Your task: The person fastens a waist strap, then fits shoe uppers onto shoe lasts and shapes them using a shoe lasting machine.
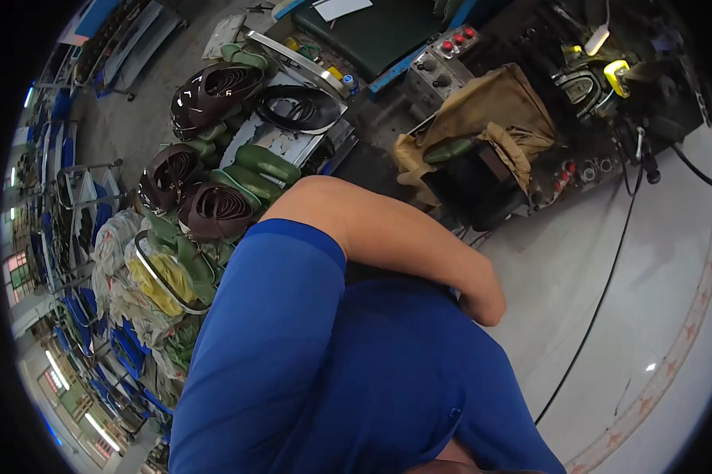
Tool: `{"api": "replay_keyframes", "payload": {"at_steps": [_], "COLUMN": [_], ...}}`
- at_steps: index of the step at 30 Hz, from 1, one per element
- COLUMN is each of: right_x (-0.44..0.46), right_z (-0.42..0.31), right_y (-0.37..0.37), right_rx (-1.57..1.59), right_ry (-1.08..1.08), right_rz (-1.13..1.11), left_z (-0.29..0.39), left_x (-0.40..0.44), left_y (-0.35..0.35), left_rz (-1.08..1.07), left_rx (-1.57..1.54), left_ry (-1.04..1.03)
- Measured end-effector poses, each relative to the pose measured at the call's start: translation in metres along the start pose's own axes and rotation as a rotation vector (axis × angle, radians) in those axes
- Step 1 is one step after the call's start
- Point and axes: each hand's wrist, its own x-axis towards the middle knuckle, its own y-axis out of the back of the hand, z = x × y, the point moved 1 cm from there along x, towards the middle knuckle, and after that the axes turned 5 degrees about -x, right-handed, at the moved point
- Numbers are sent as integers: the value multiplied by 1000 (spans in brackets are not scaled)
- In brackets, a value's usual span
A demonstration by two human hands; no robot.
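The workshop [154, 79] held wound coils [214, 225]; remaining work was unclear. The left hand [484, 304], grip indeterminable, lay beside the shirt [395, 347]; right unseen.

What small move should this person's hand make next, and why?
Perhaps ease the left hand out from beside the blue shirt toward the green piece by the tan cloth: that piece lies apart from the hand, whose fingers are hidden.

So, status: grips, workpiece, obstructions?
Left grip beside blue shirt, contents unclear; right grip out of view. Green piece against brown cloth, untouched. Black cable nearby, clear of left grip.
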Motion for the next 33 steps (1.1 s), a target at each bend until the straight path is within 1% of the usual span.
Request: {"api": "replay_keyframes", "payload": {"at_steps": [2, 3, 5, 7, 8, 9, 10, 11, 12, 13, 15, 17, 18, 19, 20, 21, 22, 23, 24, 25, 26, 27, 28, 29, 31, 33], "right_x": [-5, -7, -14, -10, -7, -6, 10, 33, 52, 69, 93, 122, 131, 136, 142, 152, 160, 164, 161, 153, 150, 152, 154, 156, 163, 163], "right_z": [23, 38, 67, 90, 100, 110, 116, 122, 119, 103, 49, 3, -26, -56, -76, -89, -100, -109, -119, -130, -139, -142, -142, -141, -133, -131], "right_y": [-4, -5, -10, -8, -5, -3, 1, 14, 25, 35, 52, 55, 57, 56, 52, 48, 43, 37, 32, 27, 22, 21, 23, 23, 20, 21], "right_rx": [-49, -72, -127, -197, -235, -274, -276, -67, 141, 167, 332, 389, 373, 381, 386, 363, 261, 159, 136, 81, 28, 10, -35, -77, -93, -102], "right_ry": [-18, -25, -43, -35, -31, -27, -24, -16, -12, 43, 112, 348, 345, 244, 140, 137, 92, 47, 48, 110, 173, 174, 229, 283, 251, 224], "right_rz": [-19, -28, -62, -93, -108, -125, -140, 16, 173, 258, 270, 234, 221, 63, -92, -102, -221, -339, -346, -422, -500, -510, -574, -636, -629, -614], "left_z": [6, 11, 13, 9, 21, 27, 40, 52, 61, 71, 94, 123, 130, 137, 144, 147, 151, 153, 154, 155, 157, 159, 161, 161, 159, 156], "left_x": [13, 3, -30, -83, -125, -166, -210, -248, -274, -293, -292, -254, -231, -207, -186, -167, -155, -147, -140, -134, -129, -125, -120, -116, -112, -111], "left_y": [-1, 3, 1, -19, -25, -30, -41, -63, -99, -143, -231, -283, -310, -330, -336, -337, -333, -336, -342, -346, -350, -352, -353, -352, -342, -335], "left_rz": [51, 44, 164, 555, 937, 1138, 1322, 1484, 1672, 1737, 1668, 1587, 1630, 1669, 1743, 1822, 1863, 1894, 1981, 2068, 2099, 2187, 2267, 2284, 2470, 2495], "left_rx": [-39, -49, -260, -261, -372, -408, -476, -689, -724, -782, -1172, -1629, -1775, -1923, -1977, -2023, -1982, -1989, -2002, -2010, -2008, -2028, -2045, -2045, -2077, -2063], "left_ry": [-13, -22, 151, 190, 172, 254, 439, 719, 856, 990, 1217, 1338, 1249, 1149, 1082, 1008, 1072, 1061, 984, 905, 898, 773, 643, 635, 428, 377]}}
